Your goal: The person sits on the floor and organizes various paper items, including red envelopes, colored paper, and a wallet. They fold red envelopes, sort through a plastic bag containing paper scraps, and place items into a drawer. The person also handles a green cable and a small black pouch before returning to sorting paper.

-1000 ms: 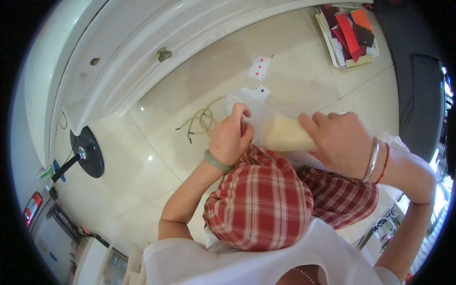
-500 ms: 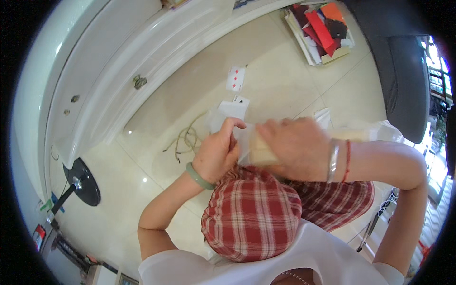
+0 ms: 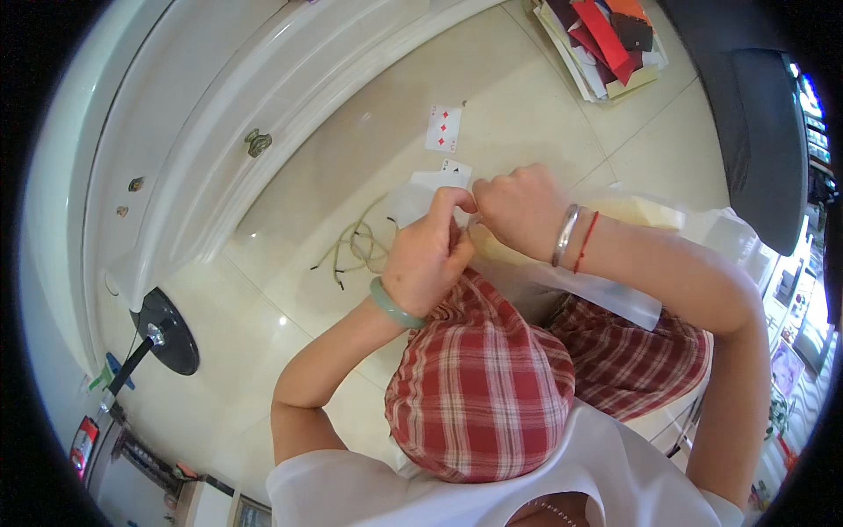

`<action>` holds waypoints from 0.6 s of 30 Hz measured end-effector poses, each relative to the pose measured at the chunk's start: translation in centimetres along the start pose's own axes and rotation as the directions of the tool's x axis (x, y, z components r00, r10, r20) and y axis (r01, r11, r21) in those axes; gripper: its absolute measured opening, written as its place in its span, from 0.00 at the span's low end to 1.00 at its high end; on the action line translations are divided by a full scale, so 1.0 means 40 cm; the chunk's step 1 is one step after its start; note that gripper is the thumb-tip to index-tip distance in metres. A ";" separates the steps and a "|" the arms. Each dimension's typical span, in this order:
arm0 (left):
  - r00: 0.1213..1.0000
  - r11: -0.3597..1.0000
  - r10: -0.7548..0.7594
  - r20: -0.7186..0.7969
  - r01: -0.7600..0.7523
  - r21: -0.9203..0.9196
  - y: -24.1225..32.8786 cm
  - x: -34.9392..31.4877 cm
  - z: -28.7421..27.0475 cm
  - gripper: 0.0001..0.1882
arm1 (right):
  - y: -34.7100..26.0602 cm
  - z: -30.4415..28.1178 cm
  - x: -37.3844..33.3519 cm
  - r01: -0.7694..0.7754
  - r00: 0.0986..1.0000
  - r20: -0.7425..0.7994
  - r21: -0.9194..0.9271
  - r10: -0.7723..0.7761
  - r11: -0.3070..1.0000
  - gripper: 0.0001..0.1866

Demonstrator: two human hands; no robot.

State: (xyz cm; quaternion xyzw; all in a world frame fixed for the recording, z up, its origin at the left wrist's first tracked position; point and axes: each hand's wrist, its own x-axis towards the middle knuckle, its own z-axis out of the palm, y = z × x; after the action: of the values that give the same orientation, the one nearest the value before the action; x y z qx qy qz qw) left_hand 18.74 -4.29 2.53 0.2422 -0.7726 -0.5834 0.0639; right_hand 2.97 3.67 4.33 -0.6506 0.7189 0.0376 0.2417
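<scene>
Above my knees, my left hand [image 3: 428,250] is closed, thumb and forefinger curled together around gathered translucent plastic. My right hand [image 3: 524,211] makes a fist right beside it, its fingertips turned away from view and also gripping the plastic. This clear plastic bag [image 3: 628,303] spreads to the right beneath my right forearm, and a bit of it shows left of my left hand. A pale yellow block-like thing [image 3: 648,212] shows beyond my right wrist, seemingly inside the plastic; its kind is unclear.
Playing cards [image 3: 443,129] and a tan cord [image 3: 356,250] lie on the tiled floor. White drawers [image 3: 211,176] stand at the left. A pile of papers and red envelopes [image 3: 606,44] sits at the far right, by dark furniture [image 3: 773,149]. A round black base [image 3: 167,334] stands left.
My right hand, blurred earlier over the pale yellow thing, has moved up and away, and now stands still against my left hand. More loose plastic shows below my right forearm.
</scene>
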 end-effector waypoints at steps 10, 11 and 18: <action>0.991 0.992 -0.127 0.049 0.127 -0.003 -0.017 -0.045 0.009 0.17 | -0.013 -0.039 -0.085 0.022 0.954 0.275 0.342 -0.122 0.939 0.11; 0.990 0.990 -0.131 0.048 0.133 -0.035 -0.016 -0.046 0.010 0.17 | -0.018 -0.031 -0.088 0.043 0.957 0.259 0.314 -0.129 0.949 0.11; 0.989 0.986 -0.151 -0.003 0.150 -0.066 -0.031 -0.035 0.024 0.16 | -0.053 0.055 -0.003 0.029 0.934 0.352 0.108 -0.066 0.994 0.10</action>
State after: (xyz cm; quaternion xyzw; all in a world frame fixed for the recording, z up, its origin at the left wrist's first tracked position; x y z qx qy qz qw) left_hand 19.96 -3.07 1.32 0.2999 -0.7323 -0.6106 0.0308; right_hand 5.65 4.25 3.00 -0.6372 0.6485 0.1123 0.4009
